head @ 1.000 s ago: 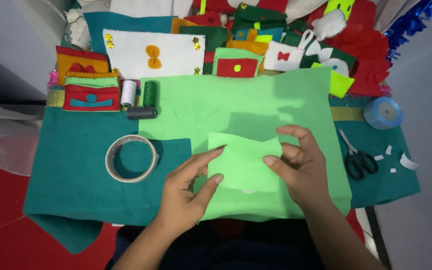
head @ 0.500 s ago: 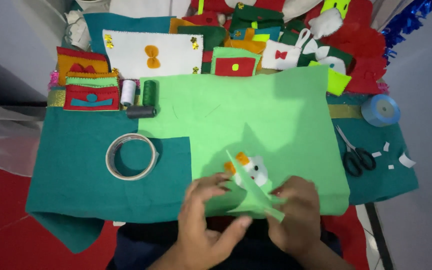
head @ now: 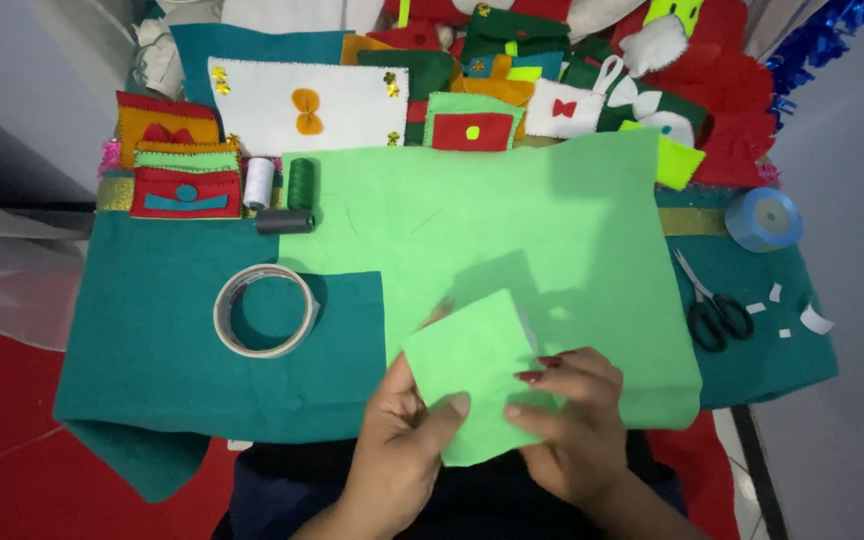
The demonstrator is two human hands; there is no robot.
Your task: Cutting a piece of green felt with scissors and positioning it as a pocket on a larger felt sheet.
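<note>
Red floor (head: 12, 470), pale grey wall (head: 852, 180), even indoor light.

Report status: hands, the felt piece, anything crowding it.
Left hand and right hand both pinching small light green felt square, lifted over large green sheet. Tape roll and scissors apart.

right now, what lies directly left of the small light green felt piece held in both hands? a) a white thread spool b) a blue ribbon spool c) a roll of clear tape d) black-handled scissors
c: the roll of clear tape lies flat on the dark teal felt, left of the light green felt piece held by the left hand and the right hand; the scissors and blue ribbon spool sit to the right.
</note>
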